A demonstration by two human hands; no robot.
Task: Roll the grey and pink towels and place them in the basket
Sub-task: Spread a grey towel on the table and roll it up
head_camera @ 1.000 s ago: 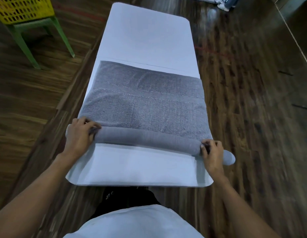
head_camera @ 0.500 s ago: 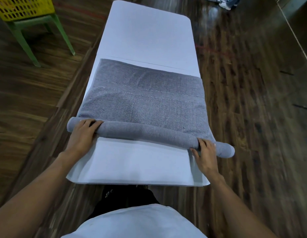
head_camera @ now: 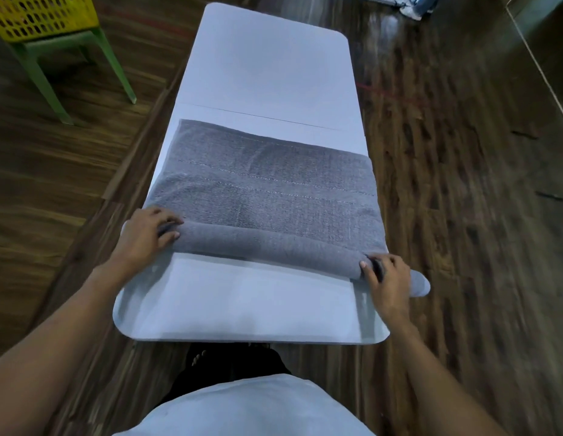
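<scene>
Both hands (head_camera: 146,232) (head_camera: 387,280) grip the grey towel's (head_camera: 267,190) roll (lying crosswise), right end past the table (head_camera: 267,67) edge.

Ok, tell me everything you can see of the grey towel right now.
The grey towel is terry-looking cloth with thin stitched lines across it. It lies on the white table; its near part is rolled into a tube, the rest flat. The left hand grips one end of the roll, the right hand the other, which overhangs the table's edge.

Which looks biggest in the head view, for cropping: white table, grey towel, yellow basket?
1. white table
2. grey towel
3. yellow basket, though it is cut off and farther away, so unsure.
</scene>
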